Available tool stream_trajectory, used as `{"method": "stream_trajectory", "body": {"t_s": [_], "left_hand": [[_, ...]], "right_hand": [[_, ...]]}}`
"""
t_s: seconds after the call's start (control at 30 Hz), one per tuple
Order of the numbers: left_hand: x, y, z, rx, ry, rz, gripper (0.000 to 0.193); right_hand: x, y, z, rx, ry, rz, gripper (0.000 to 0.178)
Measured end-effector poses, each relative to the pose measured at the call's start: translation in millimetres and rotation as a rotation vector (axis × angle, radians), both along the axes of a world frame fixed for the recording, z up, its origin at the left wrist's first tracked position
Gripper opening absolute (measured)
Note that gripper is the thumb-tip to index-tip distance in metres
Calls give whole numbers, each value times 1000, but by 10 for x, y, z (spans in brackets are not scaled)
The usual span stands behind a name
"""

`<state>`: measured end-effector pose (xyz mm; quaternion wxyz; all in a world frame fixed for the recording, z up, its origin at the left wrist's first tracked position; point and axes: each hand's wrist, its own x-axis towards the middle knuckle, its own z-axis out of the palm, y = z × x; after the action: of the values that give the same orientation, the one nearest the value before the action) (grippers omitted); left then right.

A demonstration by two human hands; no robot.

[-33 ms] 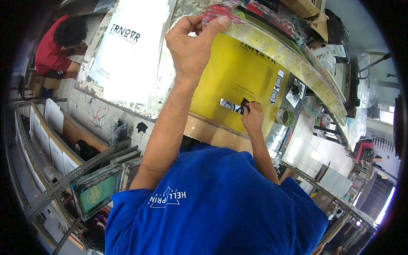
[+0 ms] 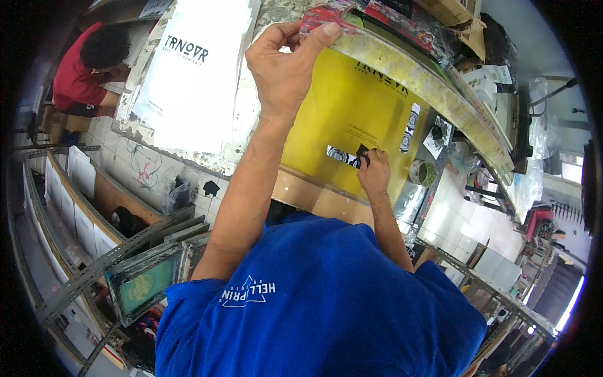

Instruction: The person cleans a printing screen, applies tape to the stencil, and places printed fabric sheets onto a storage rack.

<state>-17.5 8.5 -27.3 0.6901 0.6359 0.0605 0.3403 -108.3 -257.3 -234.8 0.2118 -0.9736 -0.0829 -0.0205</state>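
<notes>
My left hand [image 2: 281, 72] pinches the corner of a printing-screen frame [image 2: 408, 66], where red and pink tape wraps it. The frame's pale, stained bar curves away to the right. Below it lies a yellow, sheet-like surface [image 2: 320, 113] with dark lettering; whether it is the frame's own mesh I cannot tell. My right hand [image 2: 375, 171] is closed on a small dark rag [image 2: 362, 153], pressed on the yellow surface beside a black-and-white patterned strip [image 2: 340, 154]. A second patterned strip [image 2: 410, 128] stands farther right. The fingers partly hide the rag.
Left of the screen, white printed sheets [image 2: 195, 81] lie stacked on a paint-stained table [image 2: 135, 116]. A round tin [image 2: 422, 173] stands right of my right hand. A person in red [image 2: 78, 69] crouches at the far left. Metal racks [image 2: 94, 276] with framed screens [image 2: 141, 286] stand lower left.
</notes>
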Motion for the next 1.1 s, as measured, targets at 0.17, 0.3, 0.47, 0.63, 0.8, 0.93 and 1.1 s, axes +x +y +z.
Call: {"method": "stream_trajectory", "body": {"t_s": [0.17, 0.3, 0.47, 0.63, 0.8, 0.93, 1.1], "left_hand": [[16, -10, 42, 34, 38, 4, 32], [56, 2, 26, 9, -11, -9, 40], [68, -20, 23, -2, -19, 9, 41], [-44, -15, 8, -47, 78, 7, 36], [-119, -65, -46, -98, 80, -22, 34], [-122, -22, -98, -36, 78, 13, 36], [-160, -30, -155, -31, 89, 22, 32]], "right_hand": [[146, 226, -63, 96, -131, 66, 14], [-5, -137, -28, -36, -115, -86, 15], [-258, -775, 539, 12, -108, -282, 23], [-364, -1076, 618, -25, -214, -442, 26], [-368, -1175, 587, -107, -68, -345, 24], [-357, -1252, 597, -121, -63, -265, 22], [-484, -1289, 619, -49, -44, -152, 19]]}}
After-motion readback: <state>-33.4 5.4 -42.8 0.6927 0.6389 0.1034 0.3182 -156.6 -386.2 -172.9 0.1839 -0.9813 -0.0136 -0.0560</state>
